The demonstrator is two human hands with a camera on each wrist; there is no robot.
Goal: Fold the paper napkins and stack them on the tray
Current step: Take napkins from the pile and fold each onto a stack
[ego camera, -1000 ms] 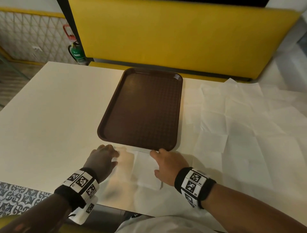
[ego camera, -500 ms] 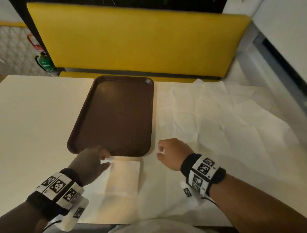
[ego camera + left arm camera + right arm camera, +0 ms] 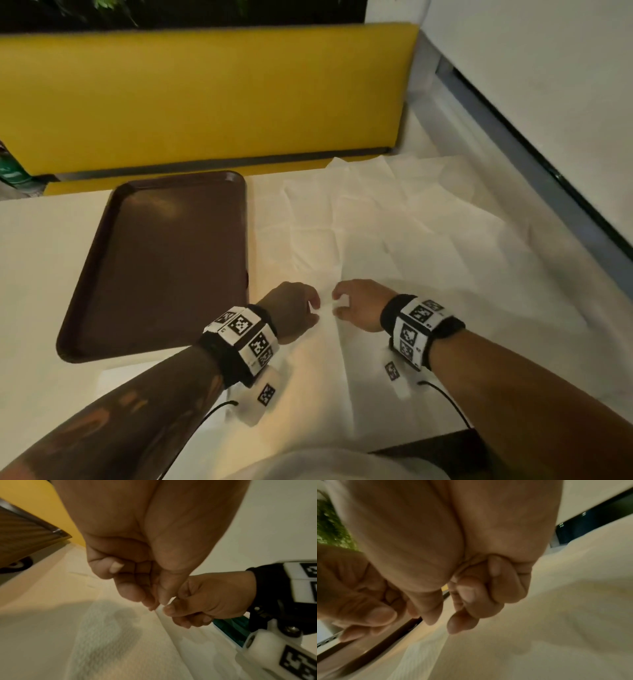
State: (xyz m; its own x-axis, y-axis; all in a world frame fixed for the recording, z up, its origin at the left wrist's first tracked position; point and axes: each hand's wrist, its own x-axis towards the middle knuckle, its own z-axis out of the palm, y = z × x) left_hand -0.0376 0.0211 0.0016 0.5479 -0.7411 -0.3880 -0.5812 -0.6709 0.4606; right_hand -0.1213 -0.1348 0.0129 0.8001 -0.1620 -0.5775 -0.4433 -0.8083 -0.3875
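Observation:
The brown tray [image 3: 164, 260] lies bare at the left of the white table. Unfolded white napkins [image 3: 394, 233] overlap across the right half. My left hand [image 3: 313, 308] and right hand [image 3: 337, 303] meet just right of the tray's near corner. Each pinches the raised left edge of the nearest napkin [image 3: 370, 411] between thumb and fingertips. The left wrist view shows both pinches, left hand [image 3: 157, 604] and right hand [image 3: 169, 609], on the thin white edge [image 3: 173, 628]. A folded napkin [image 3: 116, 375] lies below the tray, mostly hidden by my left forearm.
A yellow bench back [image 3: 205, 99] runs along the table's far side. A white wall with a dark strip [image 3: 548, 164] borders the right. The table's near edge [image 3: 394, 445] is close to my body.
Both hands left the folded napkin in front of the tray and moved right to the spread napkins, where they now pinch an edge. The head view swung to the right.

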